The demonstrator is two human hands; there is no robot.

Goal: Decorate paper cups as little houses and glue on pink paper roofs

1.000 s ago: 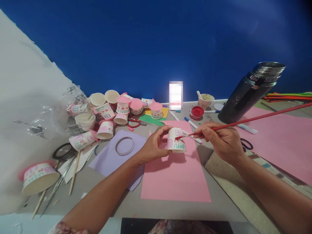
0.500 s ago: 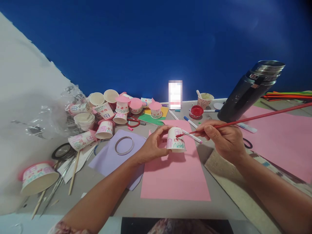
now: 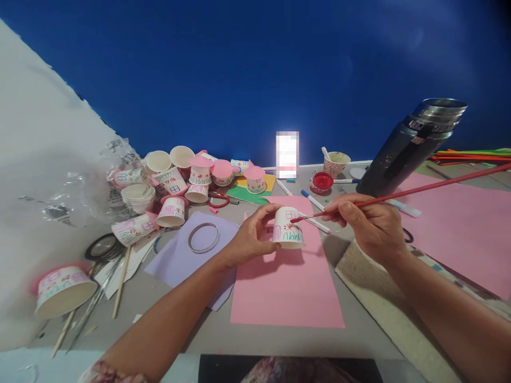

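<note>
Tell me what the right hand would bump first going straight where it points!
Probably the white paper cup with red marks, held in the left hand, though depth is unclear.

Craft Spot by a Blue Wall (image 3: pixel 223 69)

Looks like a small craft workspace; impossible to say whether in a home or a classroom. Has decorated paper cups (image 3: pixel 287 233), a long red paintbrush (image 3: pixel 423 188), an open pot of red paint (image 3: pixel 321 183), markers (image 3: pixel 313 200), red-handled scissors (image 3: pixel 219 206), pink sheets (image 3: pixel 287 295) and a purple sheet (image 3: pixel 170 266), spread on and above a grey bench (image 3: pixel 287 340).
</note>
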